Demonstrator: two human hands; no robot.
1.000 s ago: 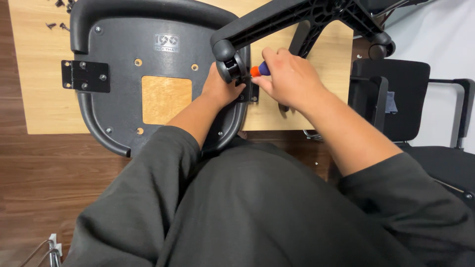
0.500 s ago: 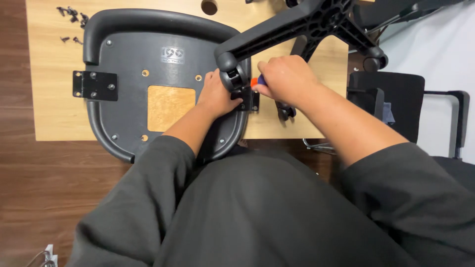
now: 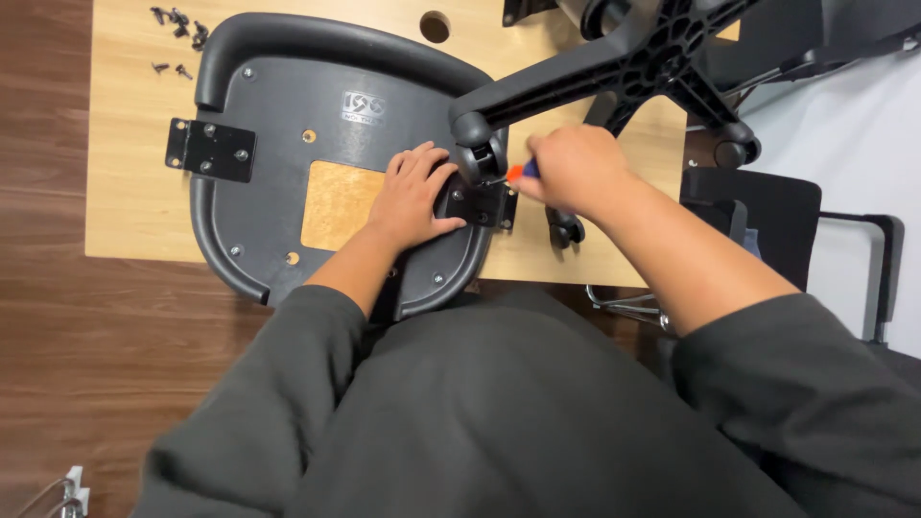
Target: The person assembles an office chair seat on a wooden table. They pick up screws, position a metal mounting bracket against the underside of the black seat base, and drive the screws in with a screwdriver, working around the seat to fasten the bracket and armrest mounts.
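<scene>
Since the earlier frames the view has drifted so that the overturned black chair seat point(image 3: 288, 125) and wooden table point(image 3: 125, 144) sit lower and further right, while both hands have stayed at the same bracket. One left hand point(image 3: 413, 197) lies flat and open, fingers spread, on the seat's underside at frame centre, touching a black metal bracket point(image 3: 477, 203) on the seat's right edge. One right hand point(image 3: 576, 168) is closed around a screwdriver with an orange and blue handle point(image 3: 523, 173), its tip at that bracket. A second, matching bracket point(image 3: 211, 151) sits on the seat's left edge. One light brown square patch point(image 3: 336, 203) marks the seat's middle. One black star-shaped chair base point(image 3: 662, 58) reaches in from the upper right, one castor point(image 3: 477, 153) just above the worked bracket. Several loose dark screws point(image 3: 177, 29) lie at the table's upper left corner, too small to count. The seat overhangs the table's near edge; bare tabletop lies open to its left, and dark wooden floor point(image 3: 58, 336) beyond that.
</scene>
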